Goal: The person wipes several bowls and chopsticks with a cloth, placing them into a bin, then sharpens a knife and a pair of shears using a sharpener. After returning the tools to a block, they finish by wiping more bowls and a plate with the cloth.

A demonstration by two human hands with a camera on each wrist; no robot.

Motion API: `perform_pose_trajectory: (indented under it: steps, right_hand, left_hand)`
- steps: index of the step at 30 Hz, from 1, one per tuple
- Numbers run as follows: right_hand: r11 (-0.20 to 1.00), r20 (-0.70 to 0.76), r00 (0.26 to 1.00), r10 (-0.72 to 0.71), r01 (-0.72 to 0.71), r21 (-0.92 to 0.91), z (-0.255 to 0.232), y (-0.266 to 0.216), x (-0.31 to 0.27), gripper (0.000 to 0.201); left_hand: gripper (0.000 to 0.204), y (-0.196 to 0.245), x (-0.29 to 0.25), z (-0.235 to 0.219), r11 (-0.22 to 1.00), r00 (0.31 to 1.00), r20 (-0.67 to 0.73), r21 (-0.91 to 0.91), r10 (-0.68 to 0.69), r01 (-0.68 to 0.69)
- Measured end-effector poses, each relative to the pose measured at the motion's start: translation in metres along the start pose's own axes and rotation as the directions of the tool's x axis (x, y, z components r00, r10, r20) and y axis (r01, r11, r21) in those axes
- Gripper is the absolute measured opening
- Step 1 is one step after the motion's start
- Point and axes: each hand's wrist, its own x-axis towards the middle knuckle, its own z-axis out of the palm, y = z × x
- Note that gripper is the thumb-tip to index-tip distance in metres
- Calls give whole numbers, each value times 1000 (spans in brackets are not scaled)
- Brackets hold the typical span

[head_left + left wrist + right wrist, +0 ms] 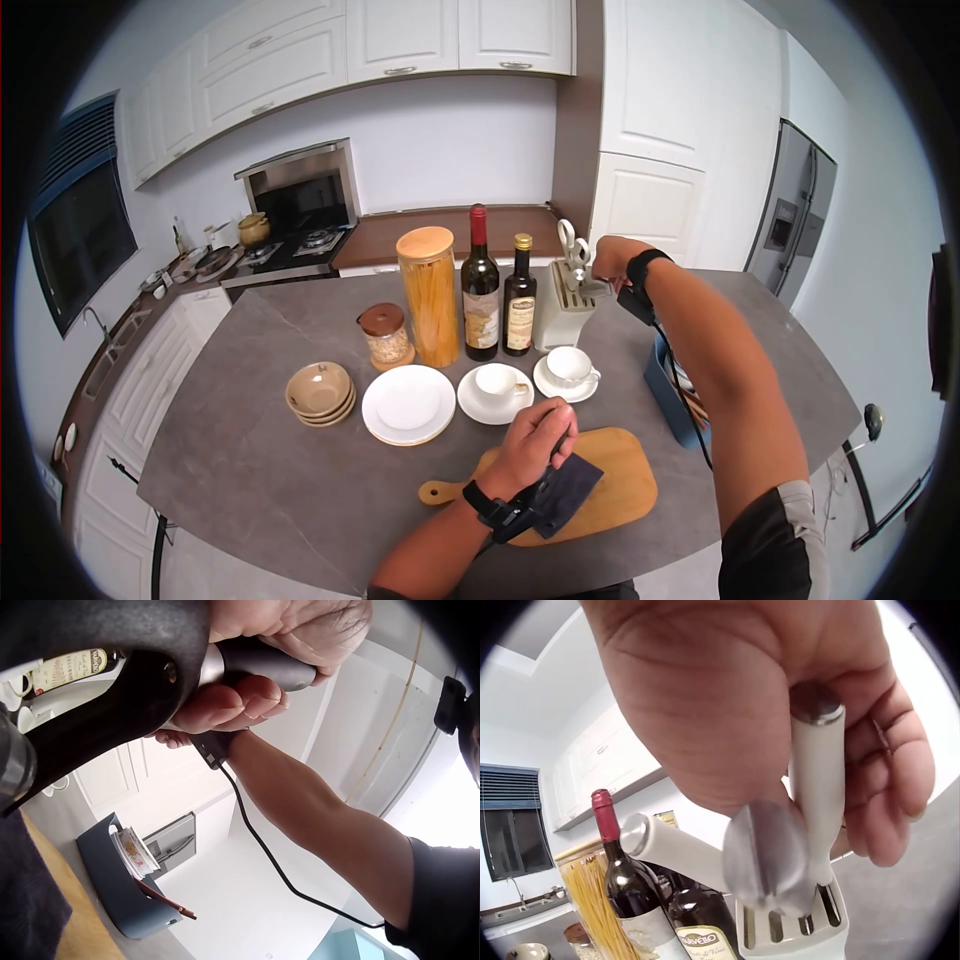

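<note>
My left hand [535,440] grips a black handle [259,664] with a silver collar, over the cutting board [630,470]; what the handle belongs to is hidden. Beneath that hand a dark folded cloth [575,490] lies on the wooden board. At the far right of the table, my right hand [618,262] reaches to the pale knife block [560,318]. Its thumb and fingers are around a white knife handle [817,765] with a metal cap, which stands upright at the slots. Beside it are a rounded silver piece [765,859], another white handle [679,847] and white-handled scissors [572,245].
Left of the block stand a sauce bottle [519,300], a wine bottle [481,300], a pasta jar [430,300] and a small jar [385,338]. Two cups on saucers [490,410], white plates [408,405] and bowls [318,392] sit nearer. A blue bin [672,400] is under my right arm.
</note>
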Motion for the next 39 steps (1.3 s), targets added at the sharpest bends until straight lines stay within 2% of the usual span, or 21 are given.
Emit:
perform_pose_trajectory:
  steps: [4,5,7,11,13,14,18,19,22,24,26,29,30,31,32,34,35,37,39]
  right_hand:
    - [977,74,996,-58,72,-202,-5,-5,10,29]
    - [977,69,996,-59,72,-200,-1,-1,26,29]
    - [920,182,982,-52,118,-374,13,15,70,44]
    - [914,186,981,-48,118,-389,3,8,52,48]
    - [903,127,990,-62,110,-415,-7,7,39,50]
    - [895,175,980,-90,157,-417,-17,9,40,49]
    - [959,147,989,-22,62,-276,-66,8,-20,39]
    - [955,124,991,-40,74,-286,-76,12,-33,39]
    - [974,82,997,1,18,-225,-109,18,-107,42]
    - [980,83,995,52,-34,-197,-122,40,-140,45]
    - [997,-34,999,-10,7,-83,-120,72,-180,43]
    - [984,-165,983,78,-49,171,-95,91,-270,34]
    - [960,-181,982,52,0,280,-75,106,-295,31]
    - [937,-180,983,30,35,348,-53,119,-317,30]
    - [901,-120,992,47,10,433,-37,121,-341,27]
    - [933,-326,932,-158,249,259,20,143,-381,24]
    - [928,-336,931,-141,243,283,40,133,-404,27]
    - [905,-209,973,-98,174,388,74,120,-440,34]
    - [868,-138,976,-168,213,448,104,114,-460,38]
  left_hand:
    - [40,2,-1,6,999,1000,-30,-49,4,-6]
    - [40,2,-1,6,999,999,-33,-53,5,-7]
    - [40,2,-1,6,999,1000,-23,-46,13,-14]
    - [40,2,-2,6,1000,1000,-28,-29,10,-11]
    - [40,2,0,5,1000,999,-36,-25,19,-19]
    - [40,2,-1,6,999,999,-45,-32,19,-21]
    - [46,-2,-1,2,1000,1000,-18,0,14,-14]
    - [46,-4,0,1,1000,1000,-7,-6,12,-12]
    - [48,-3,-1,2,1000,999,-30,-20,11,-12]
    - [48,-2,-1,4,1000,999,-35,-27,8,-9]
    - [48,-2,-1,5,999,998,-54,-28,19,-21]
    - [48,-2,-1,5,1000,998,-62,-24,17,-18]
    - [48,-3,-2,4,1000,998,-62,-5,23,-23]
    - [48,-2,-2,6,1000,997,-71,1,24,-24]
    - [48,-1,-2,7,1000,998,-65,-4,26,-26]
    - [48,-2,-1,5,1000,998,-59,18,18,-17]
    - [48,-4,0,4,997,997,-52,52,51,-48]
    - [49,-8,0,4,999,996,-80,39,31,-28]
    - [48,-6,1,4,1000,997,-72,23,14,-12]
